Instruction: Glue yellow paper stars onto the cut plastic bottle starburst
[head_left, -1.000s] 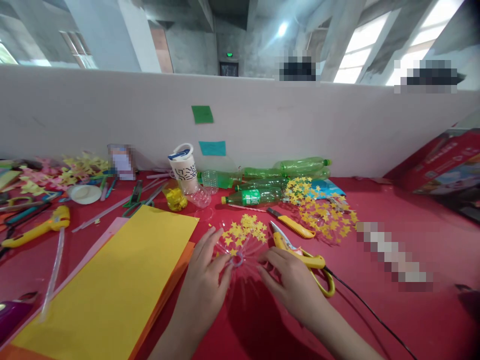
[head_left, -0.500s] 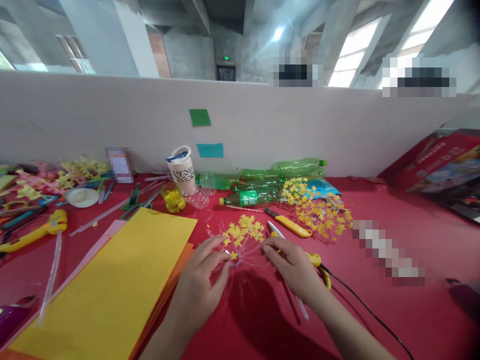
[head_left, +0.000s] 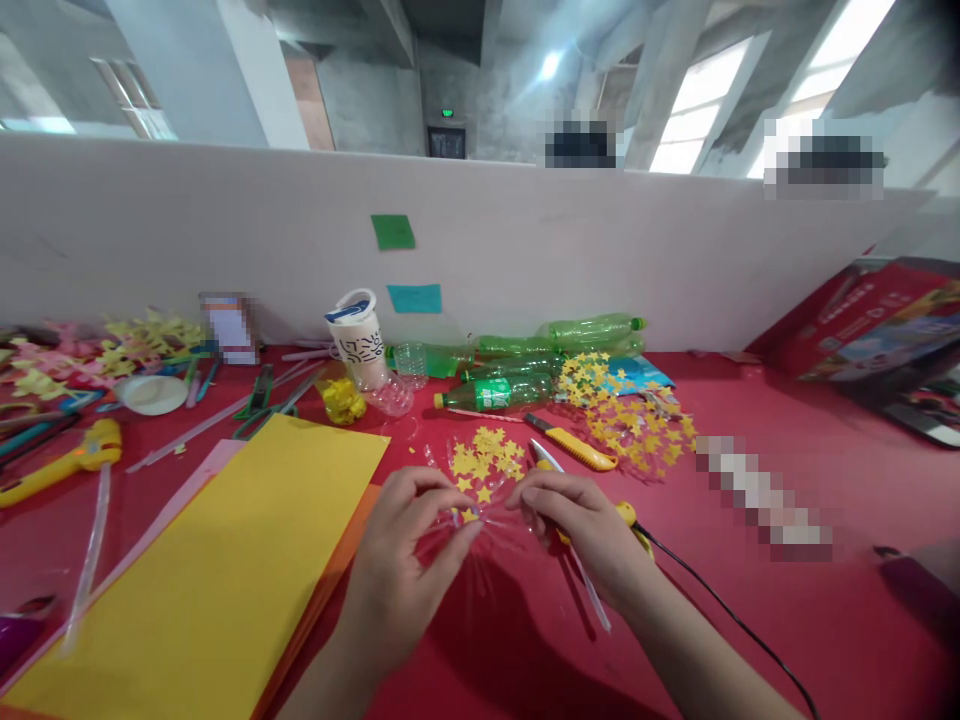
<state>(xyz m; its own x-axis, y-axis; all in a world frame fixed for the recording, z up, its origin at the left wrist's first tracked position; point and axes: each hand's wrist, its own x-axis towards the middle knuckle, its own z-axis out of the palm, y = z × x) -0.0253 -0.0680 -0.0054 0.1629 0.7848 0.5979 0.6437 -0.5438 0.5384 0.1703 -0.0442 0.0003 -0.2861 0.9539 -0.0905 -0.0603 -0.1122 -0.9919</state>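
Note:
Between my hands is a clear plastic piece cut into many thin strips (head_left: 487, 548), with yellow paper stars (head_left: 489, 455) fanned out at its far side. One star (head_left: 469, 516) lies near its middle, by my left fingertips. My left hand (head_left: 409, 550) is closed, its thumb and fingers gripping the piece near the centre. My right hand (head_left: 581, 525) has its thumb and forefinger pinched together at the right-hand strips. Whether a strip is between those fingertips I cannot make out. Under and beside my right hand lie scissors (head_left: 546, 457) and a clear glue stick (head_left: 592, 592).
Yellow paper sheets (head_left: 217, 560) lie at left, near a yellow glue gun (head_left: 60, 465). Green bottles (head_left: 517, 392), a white cup (head_left: 356, 345) and a yellow cutter (head_left: 581, 448) stand or lie behind. More star-tipped strips (head_left: 637, 425) are at right. A black cord (head_left: 727, 610) crosses the right side.
My left fingers and thumb have shifted right over the piece's centre. My right fingertips have come closer to them, and the right fingers have curled in. The whole view has shifted slightly.

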